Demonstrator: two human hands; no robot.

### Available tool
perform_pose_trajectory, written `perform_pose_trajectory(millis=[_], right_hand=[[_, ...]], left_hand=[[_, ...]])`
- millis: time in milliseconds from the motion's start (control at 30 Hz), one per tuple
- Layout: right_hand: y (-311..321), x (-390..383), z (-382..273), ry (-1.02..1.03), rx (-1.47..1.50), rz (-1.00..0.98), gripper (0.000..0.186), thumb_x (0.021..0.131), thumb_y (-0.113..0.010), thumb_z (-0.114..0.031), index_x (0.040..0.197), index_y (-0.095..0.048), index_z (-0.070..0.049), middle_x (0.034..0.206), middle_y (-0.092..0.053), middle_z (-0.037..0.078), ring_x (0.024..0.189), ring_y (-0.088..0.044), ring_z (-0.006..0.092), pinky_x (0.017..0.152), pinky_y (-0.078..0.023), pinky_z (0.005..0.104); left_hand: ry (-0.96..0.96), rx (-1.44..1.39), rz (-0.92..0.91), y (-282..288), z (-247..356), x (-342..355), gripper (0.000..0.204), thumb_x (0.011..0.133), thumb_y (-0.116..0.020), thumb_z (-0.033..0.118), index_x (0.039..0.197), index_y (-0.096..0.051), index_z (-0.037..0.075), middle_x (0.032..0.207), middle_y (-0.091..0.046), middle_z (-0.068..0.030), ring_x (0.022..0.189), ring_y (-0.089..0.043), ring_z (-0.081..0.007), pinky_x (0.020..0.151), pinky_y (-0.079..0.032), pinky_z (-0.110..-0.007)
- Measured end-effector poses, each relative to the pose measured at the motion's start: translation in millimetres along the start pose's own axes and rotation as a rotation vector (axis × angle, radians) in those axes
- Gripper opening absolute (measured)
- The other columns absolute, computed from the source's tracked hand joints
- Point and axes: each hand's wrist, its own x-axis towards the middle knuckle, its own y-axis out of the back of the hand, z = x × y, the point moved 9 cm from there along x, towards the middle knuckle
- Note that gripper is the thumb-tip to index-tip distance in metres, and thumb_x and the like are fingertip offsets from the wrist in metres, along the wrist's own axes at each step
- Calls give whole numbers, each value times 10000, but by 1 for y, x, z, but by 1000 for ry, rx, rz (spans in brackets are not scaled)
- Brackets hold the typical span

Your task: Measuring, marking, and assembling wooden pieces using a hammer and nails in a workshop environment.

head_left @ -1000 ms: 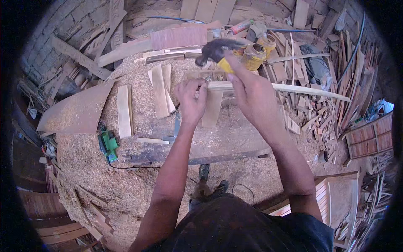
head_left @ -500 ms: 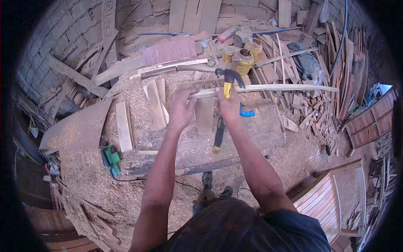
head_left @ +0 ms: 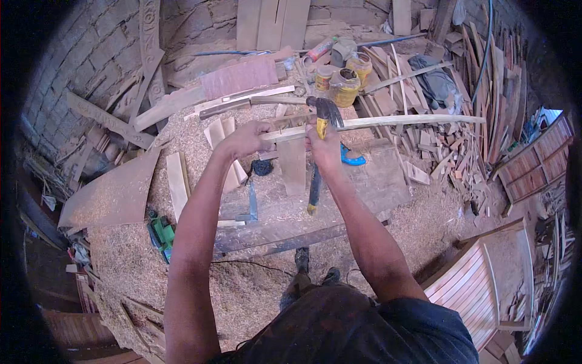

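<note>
A long, slightly bowed wooden strip lies crosswise over the bench. My left hand has its fingers closed on the strip's left end. Closed around the same strip farther right is my right hand, which also has a claw hammer in it. The hammer's dark head points away from me, and its black and yellow handle comes out below the hand toward me. Beneath the strip, a flat board lies on the bench. A dark coil and a metal square lie near my left forearm.
A blue handle shows right of my right hand. Yellow jars stand beyond the strip. A green power tool sits at the left, its cord trailing. Wood offcuts are heaped at right; shavings cover the ground.
My left hand and forearm have shifted left, exposing the dark coil and the metal square. My right hand stays on the strip and hammer. The whole view has shifted slightly.
</note>
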Motion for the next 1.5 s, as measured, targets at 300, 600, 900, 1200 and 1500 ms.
perform_pose_trajectory(millis=[300, 600, 900, 1200, 1500], right_hand=[[-1, -4, 8, 42, -71, 71, 187, 1090, -713, -152, 1182, -687, 9, 864, -665, 15, 708, -614, 93, 635, -532, 287], [-1, 0, 11, 99, -81, 126, 199, 1075, -737, -173, 1166, -694, -1, 853, -670, 7, 717, -642, 98, 645, -555, 291], [1, -1, 3, 100, -181, 120, 216, 1071, -730, -198, 1150, -710, 2, 869, -692, 16, 739, -665, 102, 674, -567, 293], [0, -2, 0, 99, -221, 117, 402, 1014, -782, -329, 1226, -694, 1, 844, -775, 130, 806, -783, 303, 782, -582, 469], [3, -4, 1, 71, -217, 101, 295, 1066, -743, -254, 1156, -752, 27, 917, -732, 51, 763, -697, 120, 699, -600, 306]], left_hand=[[63, -145, -100, 4, -2, 0, 312, 851, -831, 89, 1154, -776, 42, 1001, -747, -2, 861, -629, -122, 817, -514, -298], [53, -170, -91, 3, -7, -2, 325, 846, -823, 84, 1163, -767, 35, 1073, -753, -21, 1007, -664, -161, 961, -505, -328], [50, -140, -44, 5, -1, -8, 324, 862, -858, 103, 1164, -770, 27, 1062, -758, -24, 968, -675, -156, 922, -532, -333], [13, -164, 2, 5, 1, -11, 307, 873, -849, 83, 1165, -775, 24, 1064, -760, -29, 947, -677, -147, 908, -544, -326], [21, -144, -48, 4, 1, -10, 380, 894, -879, 165, 1226, -776, 10, 1115, -782, -47, 1050, -693, -166, 998, -517, -335]])
